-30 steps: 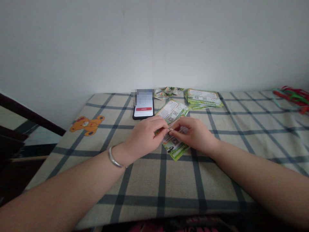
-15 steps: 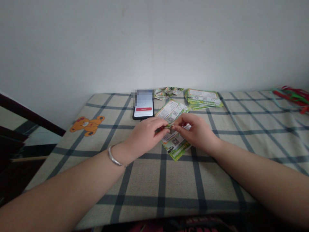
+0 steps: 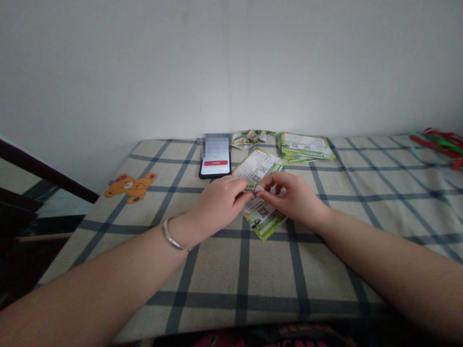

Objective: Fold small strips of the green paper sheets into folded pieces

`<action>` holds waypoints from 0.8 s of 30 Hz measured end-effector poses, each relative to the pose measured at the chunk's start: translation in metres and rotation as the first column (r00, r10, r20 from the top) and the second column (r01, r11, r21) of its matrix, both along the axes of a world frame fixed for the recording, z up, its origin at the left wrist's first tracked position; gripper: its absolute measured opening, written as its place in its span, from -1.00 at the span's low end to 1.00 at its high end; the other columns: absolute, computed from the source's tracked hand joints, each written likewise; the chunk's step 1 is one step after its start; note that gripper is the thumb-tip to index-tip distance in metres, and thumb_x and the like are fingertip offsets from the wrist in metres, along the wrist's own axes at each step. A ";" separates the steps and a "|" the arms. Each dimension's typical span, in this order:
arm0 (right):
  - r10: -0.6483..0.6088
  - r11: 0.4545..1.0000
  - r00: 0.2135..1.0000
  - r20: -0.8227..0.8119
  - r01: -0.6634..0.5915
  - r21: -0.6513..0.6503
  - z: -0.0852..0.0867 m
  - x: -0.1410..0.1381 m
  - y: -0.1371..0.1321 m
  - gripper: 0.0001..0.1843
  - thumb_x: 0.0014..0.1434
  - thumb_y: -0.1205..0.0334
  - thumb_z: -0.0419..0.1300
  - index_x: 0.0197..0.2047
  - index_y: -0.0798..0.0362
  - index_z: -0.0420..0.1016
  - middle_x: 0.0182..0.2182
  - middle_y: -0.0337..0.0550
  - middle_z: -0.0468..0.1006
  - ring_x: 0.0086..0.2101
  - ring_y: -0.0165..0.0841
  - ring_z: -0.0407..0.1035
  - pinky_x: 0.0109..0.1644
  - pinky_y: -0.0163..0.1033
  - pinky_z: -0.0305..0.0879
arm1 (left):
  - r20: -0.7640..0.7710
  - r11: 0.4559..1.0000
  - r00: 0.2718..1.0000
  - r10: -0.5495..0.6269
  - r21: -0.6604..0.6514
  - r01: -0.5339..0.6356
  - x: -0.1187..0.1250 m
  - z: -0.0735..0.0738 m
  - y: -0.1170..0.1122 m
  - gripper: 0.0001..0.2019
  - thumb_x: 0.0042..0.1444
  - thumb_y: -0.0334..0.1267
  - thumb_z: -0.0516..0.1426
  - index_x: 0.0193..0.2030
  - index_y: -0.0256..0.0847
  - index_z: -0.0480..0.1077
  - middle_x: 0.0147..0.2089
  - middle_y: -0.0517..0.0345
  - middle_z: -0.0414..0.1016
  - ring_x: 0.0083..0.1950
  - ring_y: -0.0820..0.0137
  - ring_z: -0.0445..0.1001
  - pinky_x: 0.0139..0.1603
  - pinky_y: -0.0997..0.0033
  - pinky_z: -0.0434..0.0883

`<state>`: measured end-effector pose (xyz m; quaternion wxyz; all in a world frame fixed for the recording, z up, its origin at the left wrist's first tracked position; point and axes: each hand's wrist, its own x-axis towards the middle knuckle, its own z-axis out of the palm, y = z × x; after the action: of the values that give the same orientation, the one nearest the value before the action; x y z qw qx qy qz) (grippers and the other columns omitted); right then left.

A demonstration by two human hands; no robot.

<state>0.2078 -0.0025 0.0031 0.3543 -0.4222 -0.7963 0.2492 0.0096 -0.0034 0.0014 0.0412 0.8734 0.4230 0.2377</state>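
Note:
My left hand and my right hand meet over the middle of the table. Between their thumbs and fingertips they pinch a small folded piece of printed paper, green and white, mostly covered by the fingers. Beneath them lie printed leaflets with green edges, text and square codes, set at a slant and partly hidden by both hands. A silver bangle circles my left wrist.
Behind my left hand lies a phone with a lit screen. Folded paper pieces are heaped by the wall, beside a leaflet stack. Red and green items sit at the far right. A checked cloth with a bear picture covers the table.
The fingertips of both hands have shifted slightly on the small folded paper, and more of it shows between them. The leaflets and phone have stayed in place.

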 end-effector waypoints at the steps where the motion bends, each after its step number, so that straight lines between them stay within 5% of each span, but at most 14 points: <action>1: -0.006 1.000 1.000 0.007 0.006 0.005 0.000 0.000 0.000 -0.91 0.12 0.22 0.24 -0.36 0.06 0.48 -0.47 -0.25 0.50 -0.48 -0.46 0.28 -0.41 -0.33 0.18 | 0.004 1.000 1.000 -0.004 -0.002 0.004 0.000 0.000 0.000 -0.84 0.22 -0.32 0.09 -0.40 -0.26 0.35 -0.36 0.13 0.42 -0.29 0.35 0.40 -0.31 0.37 0.32; 16: 0.003 1.000 0.999 -0.034 -0.002 0.027 0.000 0.002 0.001 -0.90 0.12 0.25 0.26 -0.41 0.06 0.49 -0.51 -0.27 0.50 -0.51 -0.48 0.27 -0.44 -0.35 0.15 | 0.025 0.999 0.999 -0.023 -0.022 0.024 -0.002 -0.001 0.000 -0.80 0.19 -0.33 0.13 -0.47 -0.25 0.30 -0.39 0.13 0.39 -0.28 0.34 0.38 -0.29 0.36 0.30; 24: 0.086 0.987 0.995 -0.047 -0.079 0.137 0.004 0.002 -0.003 -0.95 0.17 0.31 0.23 -0.29 0.06 0.52 -0.38 -0.21 0.55 -0.34 -0.42 0.41 -0.26 -0.32 0.30 | -0.004 0.996 0.996 -0.084 -0.010 0.083 -0.002 -0.001 0.001 -0.84 0.20 -0.37 0.11 -0.42 -0.25 0.34 -0.36 0.12 0.42 -0.23 0.33 0.39 -0.23 0.32 0.32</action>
<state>0.2096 -0.0051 0.0066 0.3922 -0.3571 -0.8186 0.2202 0.0071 -0.0022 0.0002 0.0544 0.8907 0.3874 0.2316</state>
